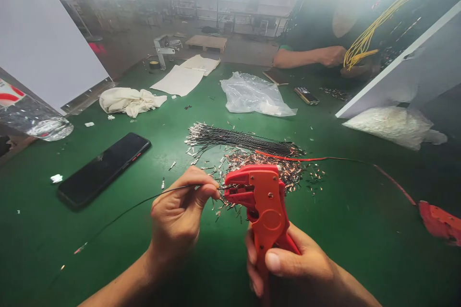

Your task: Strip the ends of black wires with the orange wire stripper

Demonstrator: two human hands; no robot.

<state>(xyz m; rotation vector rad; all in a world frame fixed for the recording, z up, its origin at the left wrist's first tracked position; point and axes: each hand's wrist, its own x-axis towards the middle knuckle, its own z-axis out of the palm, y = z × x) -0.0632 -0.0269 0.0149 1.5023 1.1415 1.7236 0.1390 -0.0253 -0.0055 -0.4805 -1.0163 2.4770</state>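
Note:
Thumb and fingers of my left hand [180, 211] pinch a thin black wire [139, 201] near its end. The wire's tail trails down to the lower left. My right hand [298, 259] is wrapped around the handles of a red wire stripper [268, 206], held upright with its jaws facing left. The wire's end reaches the jaws; whether they are clamped on it I cannot tell. Just behind the tool lies a heap of cut wire scraps [293, 175], with a bundle of black wires [237, 136] beyond it.
A black phone [104, 170] lies left, near a white cloth [129, 100] and a plastic bottle [39, 117]. Farther back are paper sheets [180, 79] and a clear plastic bag [255, 93]. A red strip [396, 184] runs right. Across the table, another person's hand [331, 56] holds yellow wires [360, 50].

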